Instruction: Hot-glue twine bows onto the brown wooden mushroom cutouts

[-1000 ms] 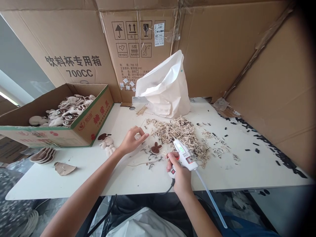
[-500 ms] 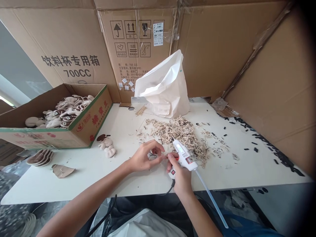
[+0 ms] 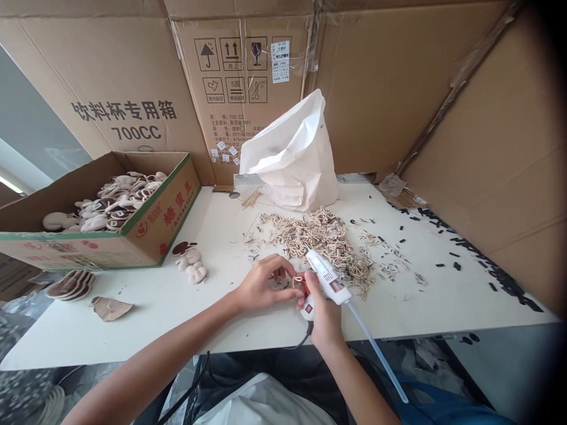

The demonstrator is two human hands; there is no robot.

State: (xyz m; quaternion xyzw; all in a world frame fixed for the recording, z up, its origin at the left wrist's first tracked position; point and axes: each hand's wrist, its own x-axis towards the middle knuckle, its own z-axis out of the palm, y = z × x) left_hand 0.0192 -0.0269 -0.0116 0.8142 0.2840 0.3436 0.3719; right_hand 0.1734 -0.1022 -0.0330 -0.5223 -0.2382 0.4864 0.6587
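Note:
My right hand [image 3: 326, 321] is wrapped around a white hot glue gun [image 3: 326, 273] with a red trigger. A long translucent glue stick [image 3: 378, 354] sticks out of its back end, and its nozzle points away towards a pile of beige cord loops [image 3: 321, 236]. Close beside the gun, my left hand [image 3: 266, 286] is closed in a pinch on a small beige cord loop [image 3: 298, 279]. The fingertips of both hands nearly meet there, so part of the loop is hidden. Something dark under the left fingers cannot be made out.
A cardboard box [image 3: 155, 221] of plush pieces stands at the left. Nearby lie white plush pieces [image 3: 192, 265], stacked brown-and-white pieces [image 3: 73, 285] and a cardboard scrap [image 3: 111, 308]. A white bag [image 3: 305, 171] stands behind the pile; black bits [image 3: 456, 255] are scattered right. Cardboard walls enclose the table [image 3: 212, 321].
The cord loop now shows upright between my fingertips, and my left fingers have shifted slightly. The glue gun stays in my right hand, almost unmoved. The view has shifted a little.

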